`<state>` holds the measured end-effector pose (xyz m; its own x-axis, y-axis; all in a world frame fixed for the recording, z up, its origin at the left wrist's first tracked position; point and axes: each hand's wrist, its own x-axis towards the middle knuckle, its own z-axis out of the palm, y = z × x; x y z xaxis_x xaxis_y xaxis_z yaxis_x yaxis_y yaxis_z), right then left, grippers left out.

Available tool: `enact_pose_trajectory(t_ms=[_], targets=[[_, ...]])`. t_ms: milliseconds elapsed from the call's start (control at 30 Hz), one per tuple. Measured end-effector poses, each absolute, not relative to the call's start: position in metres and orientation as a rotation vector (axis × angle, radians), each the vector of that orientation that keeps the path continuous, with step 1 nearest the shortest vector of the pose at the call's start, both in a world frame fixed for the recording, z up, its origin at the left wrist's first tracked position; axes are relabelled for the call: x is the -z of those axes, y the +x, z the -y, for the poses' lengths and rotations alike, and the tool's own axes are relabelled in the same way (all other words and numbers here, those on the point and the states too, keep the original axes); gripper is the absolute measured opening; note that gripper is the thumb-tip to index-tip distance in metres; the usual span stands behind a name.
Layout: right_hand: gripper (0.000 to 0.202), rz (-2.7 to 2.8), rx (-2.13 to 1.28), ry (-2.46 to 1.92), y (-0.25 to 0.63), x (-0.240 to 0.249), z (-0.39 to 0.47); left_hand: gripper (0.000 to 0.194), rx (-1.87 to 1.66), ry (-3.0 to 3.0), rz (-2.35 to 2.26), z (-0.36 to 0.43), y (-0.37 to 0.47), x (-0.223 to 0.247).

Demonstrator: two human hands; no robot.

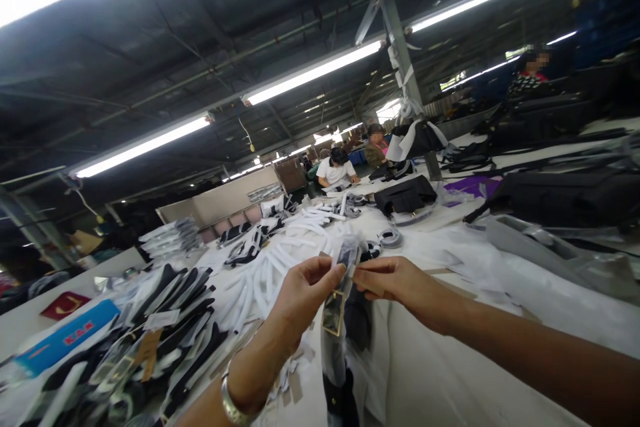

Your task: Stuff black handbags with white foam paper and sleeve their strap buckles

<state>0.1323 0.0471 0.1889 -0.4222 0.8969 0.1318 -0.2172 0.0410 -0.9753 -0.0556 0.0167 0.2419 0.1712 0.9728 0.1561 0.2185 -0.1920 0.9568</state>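
A black strap [338,395] hangs in front of me, its upper part wrapped in clear plastic film [346,255]. A rectangular gold-coloured buckle [333,313] sits on it just below my fingers. My left hand [303,290] pinches the wrapped end from the left, thumb on top. From the right, my right hand [393,278] has its fingertips closed at the edge of the same wrapped end; whether they grip the film or the strap is hard to make out. More loose plastic droops beside the strap's lower part.
Left on the white table lies a pile of black straps [170,327], beside a blue box [70,333]. White tubes [270,273] spread out ahead. Black bags [405,195] and plastic sheeting [560,260] lie to the right. Co-workers [334,169] sit farther back.
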Motion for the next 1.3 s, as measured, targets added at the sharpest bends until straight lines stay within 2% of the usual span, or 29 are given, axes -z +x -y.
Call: enact_pose_trajectory(t_ms=[200, 433, 633, 767, 933, 1033, 1100, 1167, 1300], targets=[[0.019, 1.219, -1.804, -0.489, 0.131, -0.207, -0.039, 0.050, -1.090, 1.672, -1.178, -0.020, -0.062, -0.249], [0.042, 1.172, -1.697, -0.700, 0.127, -0.218, -0.026, 0.034, -0.974, 2.073, -1.170, -0.014, -0.061, -0.276], [0.045, 1.249, -1.541, -0.812, 0.127, -0.207, -0.016, 0.036, -0.979, 1.912, -1.138, -0.004, -0.055, -0.255], [0.044, 1.257, -1.504, -0.860, 0.130, -0.209, -0.011, 0.052, -1.203, 1.661, -1.172, -0.002, -0.052, -0.234], [0.046, 1.319, -1.449, -0.863, 0.132, -0.210, -0.007, 0.112, -1.217, 1.319, -1.079, 0.003, -0.048, -0.232], [0.044, 1.343, -1.450, -0.840, 0.135, -0.210, -0.005, 0.121, -1.236, 1.297, -1.001, 0.007, -0.044, -0.235], [0.042, 1.353, -1.502, -0.808, 0.139, -0.208, -0.004, 0.117, -1.294, 1.320, -0.975, 0.009, -0.042, -0.235], [0.043, 1.309, -1.630, -0.736, 0.146, -0.205, -0.004, 0.106, -1.310, 1.337, -0.956, 0.010, -0.041, -0.234], [0.044, 1.052, -1.937, -0.468, 0.157, -0.192, -0.003, 0.053, -1.232, 1.446, -0.941, 0.011, -0.044, -0.233]])
